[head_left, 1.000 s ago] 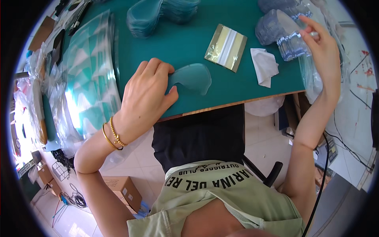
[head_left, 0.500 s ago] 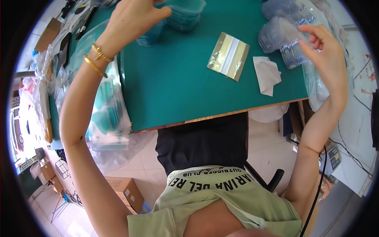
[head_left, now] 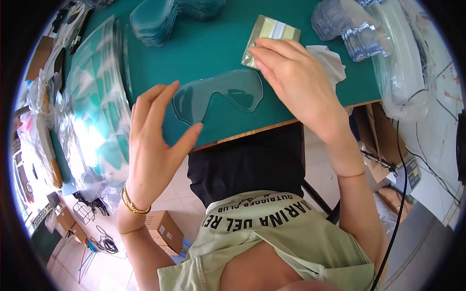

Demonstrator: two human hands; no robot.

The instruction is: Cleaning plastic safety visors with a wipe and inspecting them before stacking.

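A clear goggle-shaped visor lens [head_left: 218,87] lies on the green table near its front edge. My left hand [head_left: 155,133] is beside its left end, thumb and fingers spread apart, the fingertips close to the lens rim; whether they touch it I cannot tell. Up and to the right, my right hand [head_left: 301,80] has its fingers drawn together at the lower left edge of a flat pack of yellow-and-white strips [head_left: 276,30]. The hand covers part of that pack. Just right of it, a crumpled white cloth [head_left: 331,63] is partly hidden by the same hand.
A stack of clear lenses [head_left: 150,22] stands at the far left of the green table [head_left: 208,48]. More stacked lenses [head_left: 340,24] are at the far right, beside a plastic bag [head_left: 403,72]. Large clear sheets [head_left: 97,92] lie along the left side.
Both hands have come nearer from the far stacks. A single lens now lies before me. My right hand has gone from the right stacks to the strip pack.
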